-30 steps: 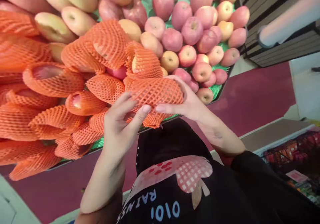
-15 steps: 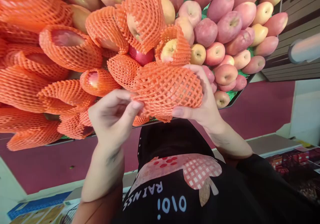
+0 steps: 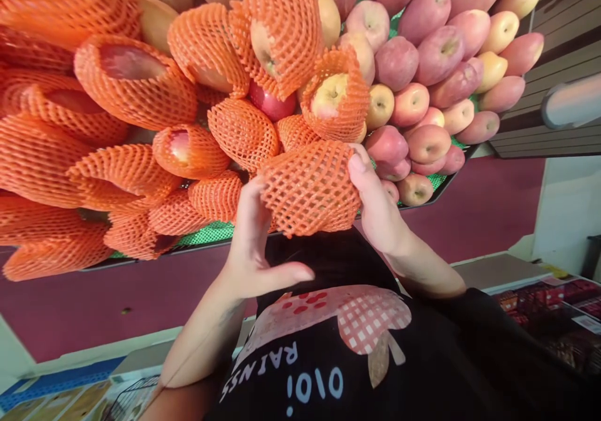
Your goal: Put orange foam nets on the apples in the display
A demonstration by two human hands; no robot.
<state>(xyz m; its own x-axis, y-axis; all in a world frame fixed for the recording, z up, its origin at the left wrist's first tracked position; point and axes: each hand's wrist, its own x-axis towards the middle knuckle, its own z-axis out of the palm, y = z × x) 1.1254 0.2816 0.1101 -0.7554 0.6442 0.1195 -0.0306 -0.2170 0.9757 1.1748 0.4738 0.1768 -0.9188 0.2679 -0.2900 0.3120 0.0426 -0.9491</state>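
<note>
An apple in an orange foam net (image 3: 310, 189) is held up at the near edge of the display; the net covers it, so little of the fruit shows. My right hand (image 3: 381, 211) grips its right end, fingertips against the mesh. At the left end, my left hand (image 3: 248, 261) is open, its thumb stretched well away from the net. The fingers of that hand reach up along the net's left side, and their tips are partly hidden behind it. Just beyond lie another netted apple (image 3: 243, 134) and an upright one (image 3: 334, 95) with its top showing.
Bare apples (image 3: 429, 142) fill the right side of the display, and netted ones (image 3: 134, 83) crowd the left. Green mesh liner (image 3: 206, 234) shows at the front rim. A pale cylindrical post (image 3: 573, 101) stands at right. A wire basket (image 3: 134, 399) is at lower left.
My left hand has let go of the net's left end and spread its thumb, moving right and down. The netted apple has shifted slightly left and nearer me, and my right hand's grip has changed.
</note>
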